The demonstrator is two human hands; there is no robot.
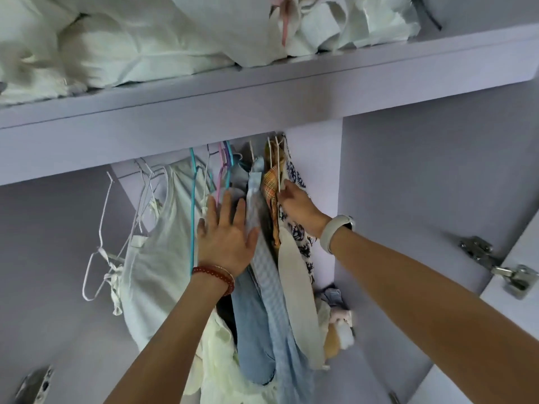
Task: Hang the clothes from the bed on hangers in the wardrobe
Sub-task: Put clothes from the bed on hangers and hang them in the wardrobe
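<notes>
Left hand point(226, 237) flat, fingers straight, pressing the hung clothes point(262, 258) at frame centre leftward. Right hand point(297, 205) just right of it, pinching a white hanger point(278, 170) among the garments. Bedding on wardrobe shelf point(262, 86) above.

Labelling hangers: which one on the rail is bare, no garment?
The white wire hanger at the far left end; it hangs bare, while the others carry clothes.

Both hands point(226, 234) point(297, 207) among hung clothes point(262, 258)
</notes>
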